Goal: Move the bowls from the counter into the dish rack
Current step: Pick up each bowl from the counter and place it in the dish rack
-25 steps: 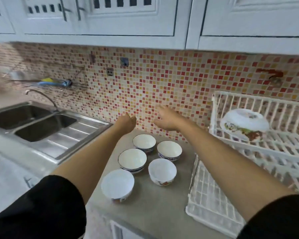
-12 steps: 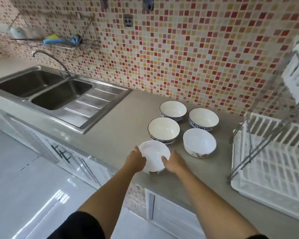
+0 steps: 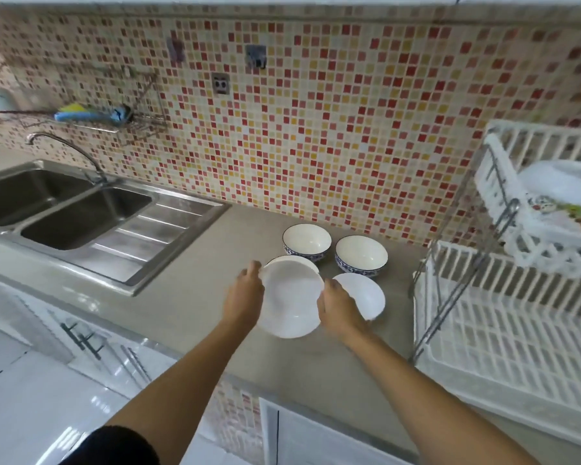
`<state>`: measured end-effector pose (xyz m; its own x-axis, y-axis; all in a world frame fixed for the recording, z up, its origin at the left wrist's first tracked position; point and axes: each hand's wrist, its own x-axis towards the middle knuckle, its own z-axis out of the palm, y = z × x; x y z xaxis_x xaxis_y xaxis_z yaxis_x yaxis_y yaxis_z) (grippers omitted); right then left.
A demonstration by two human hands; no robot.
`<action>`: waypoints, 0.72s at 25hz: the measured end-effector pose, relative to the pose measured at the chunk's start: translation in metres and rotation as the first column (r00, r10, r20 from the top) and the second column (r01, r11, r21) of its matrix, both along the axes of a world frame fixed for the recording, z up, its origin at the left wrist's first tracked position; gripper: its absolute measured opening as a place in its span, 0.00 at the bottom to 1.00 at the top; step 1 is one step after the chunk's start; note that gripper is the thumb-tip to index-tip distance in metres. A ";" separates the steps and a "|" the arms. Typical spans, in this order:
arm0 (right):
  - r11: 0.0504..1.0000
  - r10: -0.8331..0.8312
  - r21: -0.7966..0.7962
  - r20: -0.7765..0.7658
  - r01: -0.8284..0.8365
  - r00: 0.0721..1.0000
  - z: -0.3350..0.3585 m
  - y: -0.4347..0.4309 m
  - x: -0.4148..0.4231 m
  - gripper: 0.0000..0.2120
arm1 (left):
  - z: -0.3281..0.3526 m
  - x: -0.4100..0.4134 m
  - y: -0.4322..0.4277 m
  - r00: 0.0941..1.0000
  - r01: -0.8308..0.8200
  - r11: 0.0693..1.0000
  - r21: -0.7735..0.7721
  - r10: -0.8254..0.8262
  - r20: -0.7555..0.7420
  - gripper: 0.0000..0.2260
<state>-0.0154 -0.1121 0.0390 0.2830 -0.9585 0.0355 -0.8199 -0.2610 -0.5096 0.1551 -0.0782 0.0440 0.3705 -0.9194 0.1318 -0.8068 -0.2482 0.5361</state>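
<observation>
Hands, left (image 3: 245, 292) and right (image 3: 337, 305), gripped the plain white round bowl (image 3: 291, 302) by opposite rims, now raised off the grey counter (image 3: 188, 290) where it sat earlier.

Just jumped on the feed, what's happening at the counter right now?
A person has a plain white bowl held between both hands, left hand and right hand on opposite sides of the rim, above the counter. Other bowls sit on the counter behind it. The white dish rack on the right already has one bowl on its upper tier.
</observation>
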 end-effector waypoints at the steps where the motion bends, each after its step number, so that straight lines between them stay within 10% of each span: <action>1: 0.995 0.019 -0.100 0.023 -0.016 1.000 0.021 0.000 -0.009 0.21 | 0.021 -0.007 -0.004 0.999 0.050 0.995 -0.090 -0.048 0.026 0.18; 4: 0.973 0.081 -0.228 0.276 -0.017 0.958 0.081 0.000 -0.045 0.27 | 0.078 -0.034 -0.011 0.991 0.131 0.928 -0.348 -0.123 0.044 0.22; 8: 0.990 0.142 -0.065 0.574 -0.128 0.806 0.163 0.005 -0.089 0.53 | 0.147 -0.084 -0.011 0.918 0.003 0.762 -0.648 -0.259 -0.301 0.18; 13: 0.949 0.310 -0.274 0.728 -0.155 0.612 0.250 0.010 -0.165 0.31 | 0.230 -0.153 -0.014 0.755 0.170 0.646 -0.745 -0.571 -0.323 0.23; 18: 0.865 0.355 -0.502 0.604 -0.005 0.713 0.282 0.006 -0.252 0.34 | 0.298 -0.207 -0.023 0.606 0.453 0.664 -0.595 -0.719 -0.342 0.26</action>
<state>-0.2678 -0.1059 0.3210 0.1821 -0.7157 0.6743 -0.2257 -0.6978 -0.6798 -0.0520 -0.1013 0.3424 -0.1057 -0.8500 0.5160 -0.2502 0.5250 0.8135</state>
